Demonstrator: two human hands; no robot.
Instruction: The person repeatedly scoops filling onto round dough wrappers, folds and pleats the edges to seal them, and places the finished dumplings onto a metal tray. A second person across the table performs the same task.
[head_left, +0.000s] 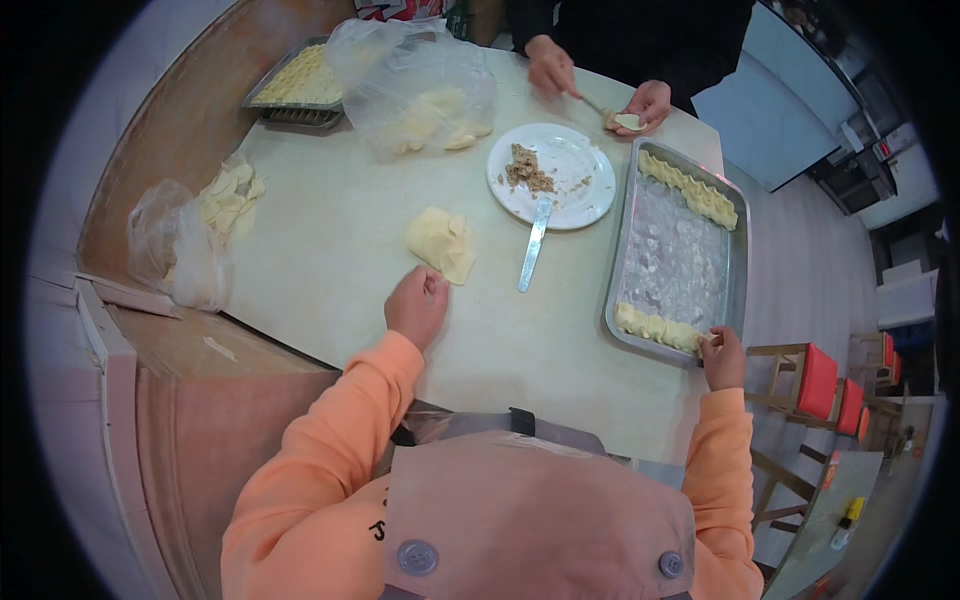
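My left hand (418, 306), fingers curled, rests at the near edge of a small pile of round dough wrappers (441, 238). Whether its fingertips pinch a wrapper cannot be seen. At the near right corner of a metal tray (616, 279), my right hand (723, 358) holds a dumpling (703, 343) between thumb and fingers. This dumpling sits at the end of a near row of filled dumplings (654, 328). Another row of dumplings (686, 187) lines the tray's far side. Left of the tray, a flat metal spatula (534, 246) leans on a white plate (592, 206) bearing minced filling (527, 169).
Across the table (337, 225), a person's hands (651, 105) hold a wrapper and a filling spreader. Plastic bags of wrappers (420, 97) stand at the back and the left (180, 247). Stacked trays of dumplings (300, 79) sit at the far left. Red-seated stools (816, 381) are to the right.
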